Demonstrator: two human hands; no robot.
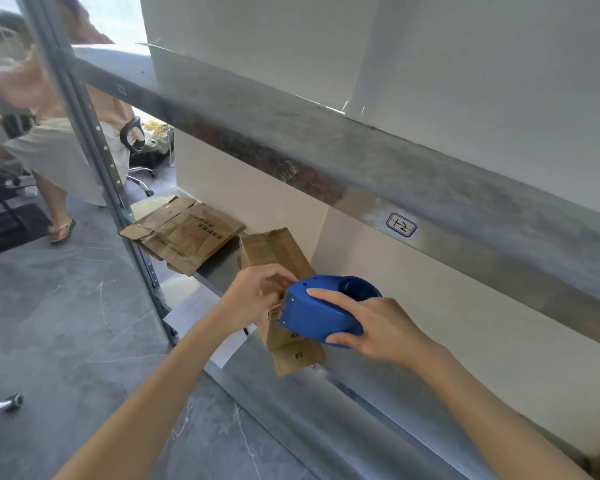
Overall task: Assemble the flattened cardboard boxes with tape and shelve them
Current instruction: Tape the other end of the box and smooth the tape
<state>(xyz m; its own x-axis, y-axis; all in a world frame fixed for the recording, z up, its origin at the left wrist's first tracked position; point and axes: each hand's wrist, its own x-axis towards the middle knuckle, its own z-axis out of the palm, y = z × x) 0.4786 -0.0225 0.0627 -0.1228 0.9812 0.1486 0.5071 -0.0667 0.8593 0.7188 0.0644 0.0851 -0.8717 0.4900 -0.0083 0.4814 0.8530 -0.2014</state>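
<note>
Right hand (378, 329) grips a blue tape dispenser (317, 315) against the small cardboard box (281, 251) resting on the lower shelf (343, 405); left hand (257, 294) pinches its flaps together; light, thin card likely buckles, so hold it near the seam edges; flattened boxes (184, 233) wait behind.

Two hands are in view: the left hand (257, 292) and the right hand (378, 327). There is one blue tape dispenser (319, 313) and one part-formed cardboard box (278, 251). One pile of flattened cardboard boxes (184, 233) lies farther left; how many are in it cannot be told. Two large white boxes (257, 39) sit on the upper shelf (222, 109). One handwritten label (400, 225) shows at right. One other person (56, 150) is at far left.
</note>
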